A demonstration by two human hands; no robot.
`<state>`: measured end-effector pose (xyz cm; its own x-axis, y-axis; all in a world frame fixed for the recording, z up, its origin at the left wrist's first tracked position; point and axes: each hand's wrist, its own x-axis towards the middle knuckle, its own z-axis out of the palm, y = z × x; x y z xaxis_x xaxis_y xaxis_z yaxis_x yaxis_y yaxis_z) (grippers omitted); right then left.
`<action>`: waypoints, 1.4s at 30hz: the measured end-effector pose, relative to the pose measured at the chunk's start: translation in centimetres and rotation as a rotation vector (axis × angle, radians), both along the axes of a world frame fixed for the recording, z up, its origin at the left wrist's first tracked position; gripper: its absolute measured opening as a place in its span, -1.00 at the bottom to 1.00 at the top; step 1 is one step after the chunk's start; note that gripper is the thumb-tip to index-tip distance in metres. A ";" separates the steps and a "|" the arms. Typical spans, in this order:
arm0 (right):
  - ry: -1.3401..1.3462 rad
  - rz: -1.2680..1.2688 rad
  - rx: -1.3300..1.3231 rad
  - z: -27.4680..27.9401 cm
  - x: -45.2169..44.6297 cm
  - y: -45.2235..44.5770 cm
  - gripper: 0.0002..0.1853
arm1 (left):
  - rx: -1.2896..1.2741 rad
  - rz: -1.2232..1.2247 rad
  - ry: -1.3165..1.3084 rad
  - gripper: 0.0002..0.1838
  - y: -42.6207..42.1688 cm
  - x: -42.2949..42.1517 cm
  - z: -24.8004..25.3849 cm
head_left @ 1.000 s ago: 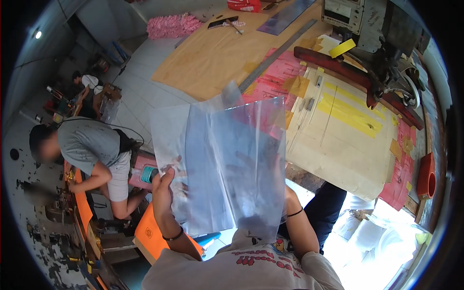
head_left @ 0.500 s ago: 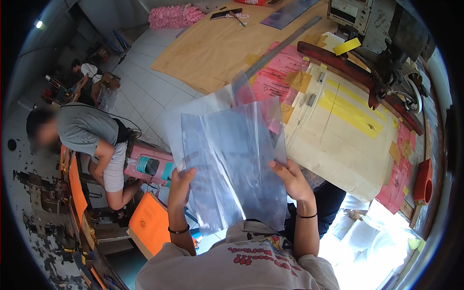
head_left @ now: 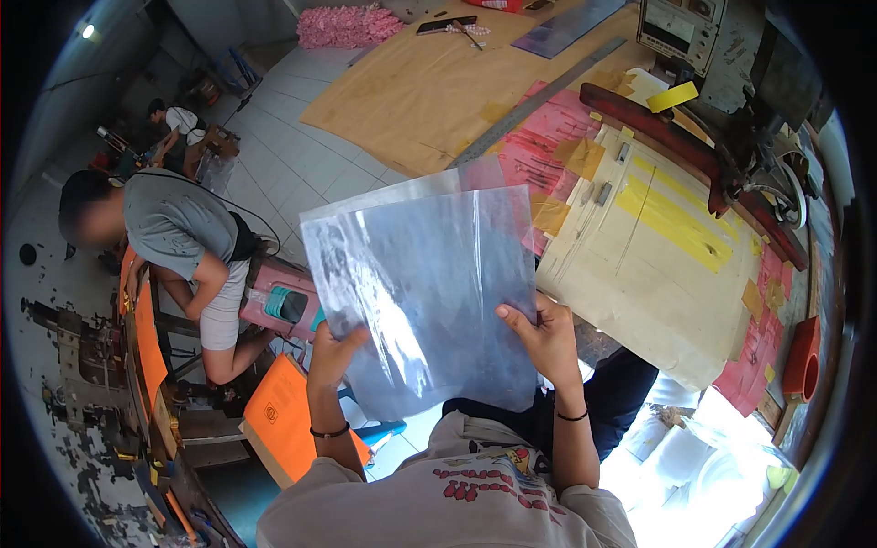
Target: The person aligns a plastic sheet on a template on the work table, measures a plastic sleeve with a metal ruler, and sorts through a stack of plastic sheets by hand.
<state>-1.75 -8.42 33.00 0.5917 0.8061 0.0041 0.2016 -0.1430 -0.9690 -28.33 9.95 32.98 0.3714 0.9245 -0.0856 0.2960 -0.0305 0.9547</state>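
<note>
Two or more clear plastic sheets [head_left: 429, 283], glossy with bright glare streaks, are held up before my body in an overlapping stack. My left hand [head_left: 334, 353] grips their left edge, thumb on the near face and fingers behind. On the opposite edge, my right hand [head_left: 543, 338] pinches them the same way. A rear sheet sticks out past the top of the front one. To the right lies a cream work board [head_left: 639, 274] with yellow tape strips [head_left: 676, 224], under the red bar [head_left: 649, 132] of a machine.
A machine with a gauge box [head_left: 681, 32] stands at the upper right. Brown paper [head_left: 411, 100] and a long metal ruler [head_left: 539, 100] lie ahead. At left, a co-worker [head_left: 183, 224] sits near a pink stool [head_left: 274, 297]. An orange sheet [head_left: 279, 416] lies by my left arm.
The sheets have shifted slightly left and lie more squarely over one another, with the front one flatter. Both hands still hold them. The view has turned a little.
</note>
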 end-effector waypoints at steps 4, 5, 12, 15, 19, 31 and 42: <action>0.161 -0.041 0.244 -2.1 -0.4 0.4 -0.77 | -0.052 0.120 -0.204 -0.64 -0.8 0.8 -0.3; 0.181 -0.049 0.386 -2.7 -0.6 0.6 -0.77 | -0.076 0.221 -0.259 -0.63 -1.2 1.2 -0.3; 0.031 0.140 0.308 -0.4 -0.7 -0.7 -0.59 | 0.063 0.207 -0.222 -0.51 2.3 2.0 -1.2; -0.010 0.034 0.272 1.1 0.4 0.9 -0.57 | 0.292 0.234 -0.167 -0.52 5.5 4.2 2.4; -0.193 -0.104 0.592 6.2 2.1 7.7 -0.56 | 0.543 0.112 -0.075 -0.54 12.8 9.1 11.7; -0.114 -0.144 0.349 -1.3 11.9 29.3 -0.48 | 0.743 -0.939 0.577 -0.18 24.8 19.9 11.1; -0.344 -0.103 0.350 6.3 7.1 20.4 -0.51 | 0.740 -0.930 0.684 -0.01 27.1 20.5 7.0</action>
<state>5.32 12.01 39.35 0.5853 0.6588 0.4726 0.5198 0.1425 -0.8423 -7.85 37.05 39.99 0.9577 0.2694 -0.1016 0.2877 -0.9089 0.3018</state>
